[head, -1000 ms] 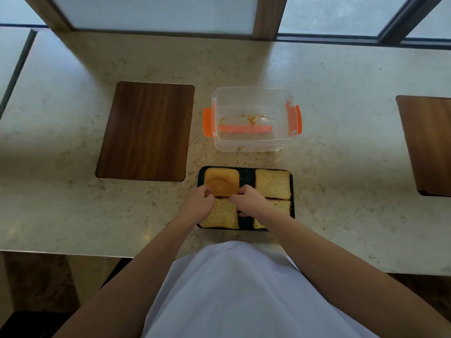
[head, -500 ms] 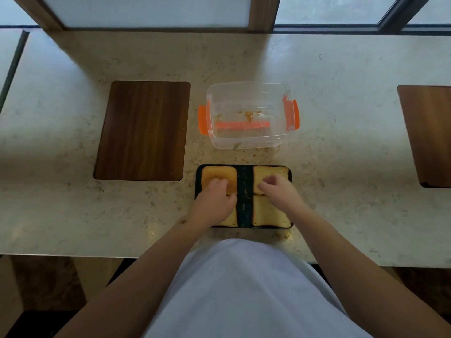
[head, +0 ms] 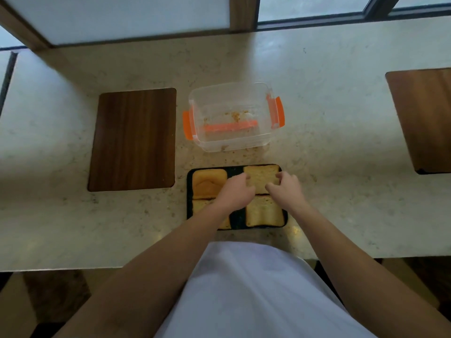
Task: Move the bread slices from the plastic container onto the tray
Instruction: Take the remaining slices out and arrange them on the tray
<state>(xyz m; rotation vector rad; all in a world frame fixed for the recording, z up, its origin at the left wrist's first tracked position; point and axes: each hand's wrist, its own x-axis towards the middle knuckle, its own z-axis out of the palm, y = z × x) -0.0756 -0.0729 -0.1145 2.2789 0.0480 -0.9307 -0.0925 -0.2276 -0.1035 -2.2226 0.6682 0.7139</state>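
A black tray [head: 189, 191] lies near the counter's front edge with several bread slices on it. The far-right slice [head: 262, 175] has my left hand [head: 238, 192] at its left edge and my right hand [head: 285, 189] at its right edge, fingers curled against it. The far-left slice [head: 208, 182] and near-right slice [head: 263, 212] lie uncovered; the near-left slice [head: 201, 206] is mostly hidden under my left forearm. The clear plastic container [head: 234, 118] with orange clips stands just beyond the tray and holds only crumbs.
A dark wooden board [head: 133, 139] is set into the marble counter left of the container, and another board [head: 422, 118] lies at the far right. Crumbs are scattered between container and tray. A window frame runs along the back.
Both hands have moved from the tray's near and middle slices to the far-right slice. The left hand crossed over from the left column.
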